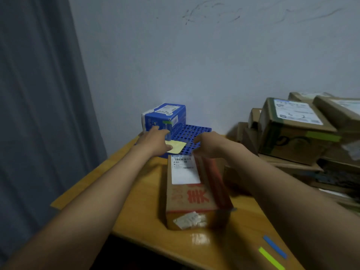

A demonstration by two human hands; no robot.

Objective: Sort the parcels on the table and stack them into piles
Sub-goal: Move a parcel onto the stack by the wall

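Long carton (pixel 191 193): brown cardboard parcel lying lengthwise on the wooden table (pixel 136 219); white shipping label with barcodes on its top, print too blurred to read; large red characters below it, orange-red side, torn white sticker on the near end.
Blue carton (pixel 164 117): stands on the far-left corner of a blue perforated plastic pallet (pixel 191 133); white label with handwriting, unreadable.
Yellow note (pixel 176 146): lies on the pallet's near edge.
Left hand (pixel 154 141): fingers spread loosely, empty, reaching over the note toward the blue carton.
Right hand (pixel 207 145): fingers curled at the long carton's far end; whether it grips it I cannot tell.
Right side: stacked brown parcels (pixel 296 129) crowd the table edge.
Near edge: blue tape strip (pixel 274 246) and green tape strip (pixel 270 258).
Open room: bare tabletop left of the long carton.
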